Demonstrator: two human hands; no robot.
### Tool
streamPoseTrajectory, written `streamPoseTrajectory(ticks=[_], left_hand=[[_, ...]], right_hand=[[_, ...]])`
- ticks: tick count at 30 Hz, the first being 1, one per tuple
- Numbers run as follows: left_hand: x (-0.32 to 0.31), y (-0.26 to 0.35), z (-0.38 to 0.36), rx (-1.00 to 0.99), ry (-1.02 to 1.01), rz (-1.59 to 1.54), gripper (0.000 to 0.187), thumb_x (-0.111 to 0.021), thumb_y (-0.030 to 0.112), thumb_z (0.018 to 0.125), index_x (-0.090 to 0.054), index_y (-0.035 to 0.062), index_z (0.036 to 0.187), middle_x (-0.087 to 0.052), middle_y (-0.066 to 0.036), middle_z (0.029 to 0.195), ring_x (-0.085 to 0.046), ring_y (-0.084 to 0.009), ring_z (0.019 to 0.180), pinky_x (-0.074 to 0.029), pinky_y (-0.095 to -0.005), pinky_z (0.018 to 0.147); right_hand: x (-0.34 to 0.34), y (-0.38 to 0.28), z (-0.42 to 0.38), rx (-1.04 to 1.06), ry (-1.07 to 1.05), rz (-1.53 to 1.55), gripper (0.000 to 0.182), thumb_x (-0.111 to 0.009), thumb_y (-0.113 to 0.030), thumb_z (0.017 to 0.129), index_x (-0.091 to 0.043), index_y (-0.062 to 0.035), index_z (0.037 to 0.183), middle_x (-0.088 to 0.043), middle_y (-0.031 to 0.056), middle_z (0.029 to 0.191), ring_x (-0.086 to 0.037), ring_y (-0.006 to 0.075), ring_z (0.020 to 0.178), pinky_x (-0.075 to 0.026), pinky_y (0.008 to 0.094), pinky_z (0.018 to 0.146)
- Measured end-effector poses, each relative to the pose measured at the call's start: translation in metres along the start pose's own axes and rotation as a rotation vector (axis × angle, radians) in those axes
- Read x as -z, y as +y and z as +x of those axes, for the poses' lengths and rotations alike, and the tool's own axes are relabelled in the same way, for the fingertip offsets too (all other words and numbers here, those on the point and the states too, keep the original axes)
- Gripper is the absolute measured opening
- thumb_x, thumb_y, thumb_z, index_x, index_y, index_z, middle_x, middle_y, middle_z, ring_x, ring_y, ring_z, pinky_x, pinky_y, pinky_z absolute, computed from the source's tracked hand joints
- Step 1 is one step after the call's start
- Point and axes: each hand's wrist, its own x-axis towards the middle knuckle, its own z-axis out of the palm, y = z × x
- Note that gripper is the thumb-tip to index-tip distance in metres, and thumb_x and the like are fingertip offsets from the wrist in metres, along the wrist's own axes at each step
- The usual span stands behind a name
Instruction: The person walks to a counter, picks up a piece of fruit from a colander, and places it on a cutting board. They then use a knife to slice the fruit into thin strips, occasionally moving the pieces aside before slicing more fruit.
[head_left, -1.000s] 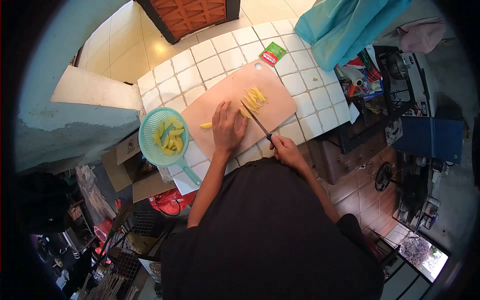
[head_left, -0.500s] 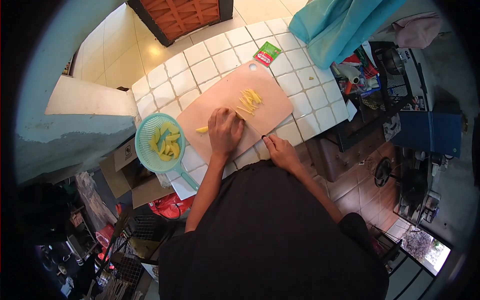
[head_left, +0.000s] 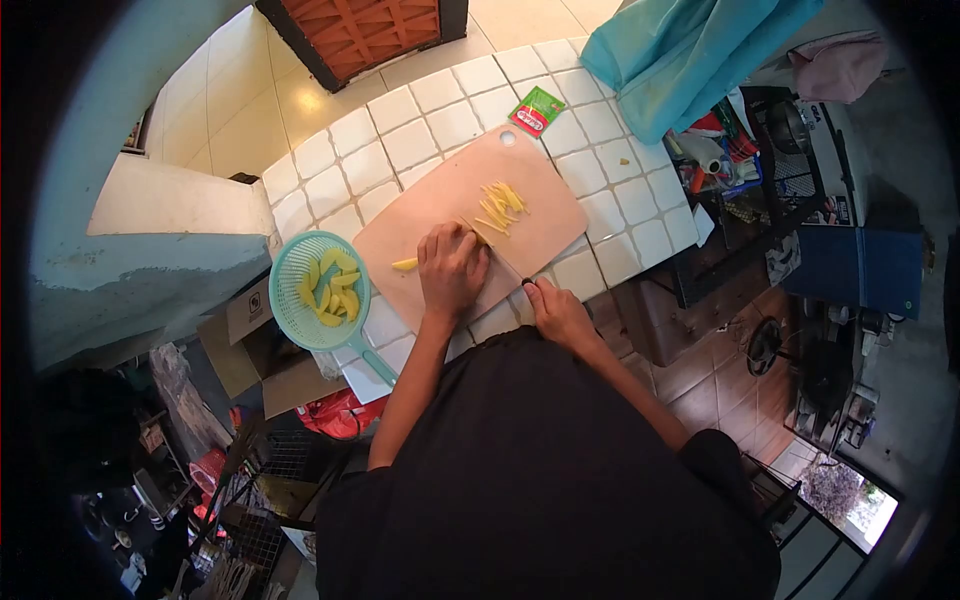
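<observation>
On the pink cutting board (head_left: 400,225), my left hand (head_left: 452,268) is closed, its fingers curled over a pale yellow piece of fruit or vegetable (head_left: 479,238) that they mostly hide. My right hand (head_left: 562,314) grips a knife (head_left: 508,264) by its dark handle. The thin blade slants across the board to the fingertips of my left hand. Just beyond the blade lie several thin yellow strips (head_left: 502,207). A single yellow wedge (head_left: 404,264) rests left of my left hand. At the left, a mint-green strainer (head_left: 284,268) holds several yellow wedges (head_left: 331,287).
The white tiled counter (head_left: 410,140) carries the board and strainer. A green and red packet (head_left: 537,110) lies by the board's far corner. Teal cloth (head_left: 672,60) hangs over the far right edge. A cardboard box (head_left: 240,345) and red bag (head_left: 340,413) sit below the strainer.
The knife handle and my right hand have shifted very slightly toward me. My left hand stays over the yellow piece, and the strips look much the same.
</observation>
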Motion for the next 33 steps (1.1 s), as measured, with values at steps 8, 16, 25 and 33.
streamPoseTrajectory(ticks=[8, 16, 25, 33], left_hand=[[-0.003, 0.001, 0.0, 0.001, 0.014, -0.039, 0.027, -0.076, 0.02, 0.079, -0.069, 0.0075, 0.101, -0.061, -0.012, 0.117, -0.055, -0.0317, 0.118, -0.04, -0.0461, 0.103], [0.0, 0.0, 0.001, 0.003, 0.016, 0.002, 0.03, -0.077, 0.022, 0.08, -0.069, 0.0075, 0.105, -0.061, -0.011, 0.116, -0.056, -0.0304, 0.117, -0.04, -0.0446, 0.102], [0.001, 0.001, 0.002, 0.02, 0.029, 0.006, 0.028, -0.079, 0.025, 0.083, -0.07, 0.0084, 0.104, -0.062, -0.009, 0.114, -0.057, -0.0288, 0.115, -0.041, -0.043, 0.1], [-0.001, 0.0, 0.001, 0.029, 0.036, -0.02, 0.028, -0.079, 0.021, 0.082, -0.069, 0.0081, 0.104, -0.062, -0.008, 0.114, -0.058, -0.0288, 0.114, -0.041, -0.0428, 0.1]], right_hand=[[0.0, -0.014, 0.009, -0.018, 0.054, -0.033, 0.039, -0.043, -0.04, 0.108, -0.058, -0.0038, 0.102, -0.066, 0.032, 0.079, -0.064, 0.0542, 0.081, -0.048, 0.0643, 0.071], [0.015, -0.013, -0.003, -0.169, -0.066, -0.055, 0.044, -0.044, -0.044, 0.107, -0.062, -0.0048, 0.1, -0.069, 0.0299, 0.089, -0.065, 0.0532, 0.087, -0.049, 0.0619, 0.078], [0.026, -0.009, 0.0, -0.222, 0.013, 0.17, 0.049, -0.047, -0.048, 0.105, -0.062, -0.0027, 0.092, -0.067, 0.0267, 0.086, -0.063, 0.0505, 0.088, -0.048, 0.0566, 0.075], [0.011, -0.003, -0.005, -0.182, -0.02, 0.18, 0.048, -0.047, -0.046, 0.106, -0.06, -0.0025, 0.09, -0.067, 0.0262, 0.084, -0.063, 0.0507, 0.086, -0.047, 0.0571, 0.074]])
